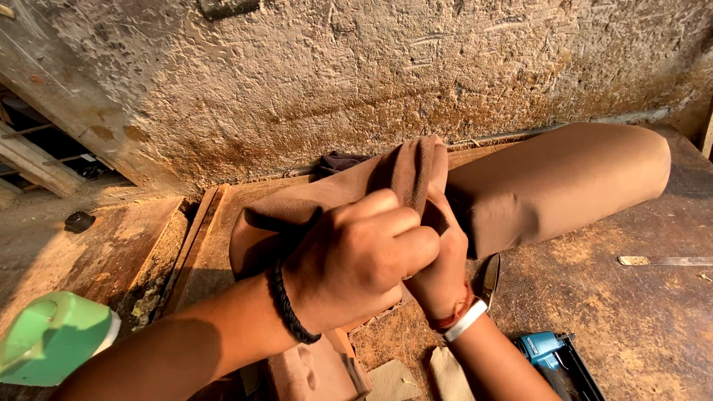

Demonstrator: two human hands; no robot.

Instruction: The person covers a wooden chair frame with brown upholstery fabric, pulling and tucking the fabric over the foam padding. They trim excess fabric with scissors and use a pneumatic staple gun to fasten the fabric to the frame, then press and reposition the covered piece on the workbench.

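A padded cushion piece covered in brown fabric (564, 182) lies on a wooden work surface (639, 304). My left hand (364, 260) is clenched on a fold of the brown fabric near the piece's end, pulling it up. My right hand (442, 275) sits just behind it and also grips the bunched fabric (416, 167). A black cord bracelet circles my left wrist; red and white bands circle my right wrist.
A blue pneumatic stapler (553, 356) lies at the lower right. Scissors (490, 275) rest beside my right wrist. A green plastic container (52, 338) stands at the lower left. A metal ruler (665, 261) lies at the right. A rough plaster wall (371, 74) rises behind.
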